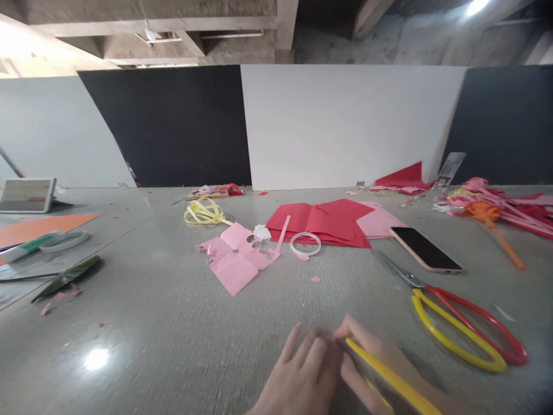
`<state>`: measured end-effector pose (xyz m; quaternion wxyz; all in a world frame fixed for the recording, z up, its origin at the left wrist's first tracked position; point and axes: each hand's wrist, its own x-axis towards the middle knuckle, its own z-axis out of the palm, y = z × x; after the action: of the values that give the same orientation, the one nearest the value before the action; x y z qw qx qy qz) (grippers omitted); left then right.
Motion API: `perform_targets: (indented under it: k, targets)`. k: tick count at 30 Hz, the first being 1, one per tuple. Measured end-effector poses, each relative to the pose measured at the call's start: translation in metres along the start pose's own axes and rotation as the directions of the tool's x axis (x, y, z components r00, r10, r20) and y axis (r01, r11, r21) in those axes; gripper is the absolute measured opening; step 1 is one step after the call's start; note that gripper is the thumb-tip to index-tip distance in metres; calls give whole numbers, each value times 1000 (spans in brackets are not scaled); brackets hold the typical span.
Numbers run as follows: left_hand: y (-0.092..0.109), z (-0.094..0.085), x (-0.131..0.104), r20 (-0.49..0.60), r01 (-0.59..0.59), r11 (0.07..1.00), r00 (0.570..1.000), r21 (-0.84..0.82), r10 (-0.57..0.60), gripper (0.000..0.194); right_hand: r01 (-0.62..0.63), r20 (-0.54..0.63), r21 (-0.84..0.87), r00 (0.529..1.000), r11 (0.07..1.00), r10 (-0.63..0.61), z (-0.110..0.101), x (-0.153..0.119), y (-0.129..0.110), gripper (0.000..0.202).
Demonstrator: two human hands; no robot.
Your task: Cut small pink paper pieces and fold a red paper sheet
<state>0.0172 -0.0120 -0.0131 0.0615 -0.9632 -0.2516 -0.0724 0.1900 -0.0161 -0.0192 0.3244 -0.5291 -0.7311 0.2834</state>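
At the bottom centre, my left hand has its fingers bent and pressed together near the fingertips of my right hand; what they hold, if anything, is hidden. My right hand is closed around a yellow and dark tool, slanting down to the right, blurred, its tip near my left fingers. Beyond the hands lie a white tape roll, a cut pink sheet with holes, and a stack of red paper. Scissors with one yellow and one red handle lie at the right.
A phone lies beyond the scissors. Pink and orange paper pieces are heaped at the far right. Yellow strips sit at centre left. A green leaf-like piece, orange paper and a tablet are at the left.
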Motion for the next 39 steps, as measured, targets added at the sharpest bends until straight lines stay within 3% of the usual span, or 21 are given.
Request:
perform_targets:
  k: [3, 17, 23, 30, 34, 39]
  targets:
    - [0, -2, 1, 31, 1, 1000, 1000, 7, -1, 41, 48, 1, 13, 999, 999, -48, 0, -1, -1, 10]
    - [0, -1, 1, 50, 9, 1000, 999, -3, -8, 42, 56, -9, -78, 998, 995, -57, -3, -2, -5, 7]
    - [-1, -6, -1, 68, -13, 1000, 998, -18, 15, 42, 89, 79, -136, 994, 987, -79, -19, 2, -17, 3]
    - [-8, -15, 3, 71, 30, 978, 997, -206, -16, 40, 47, 134, -108, 990, 993, -32, -26, 4, -20, 7]
    - [-17, -29, 5, 75, 28, 924, 997, -380, 0, 51, 88, 119, -94, 990, 992, -76, -25, 5, -17, 6]
    - [-25, -42, 4, 53, -6, 893, 998, -450, 33, 46, 104, 134, -79, 987, 991, -92, -26, 4, -16, 9]
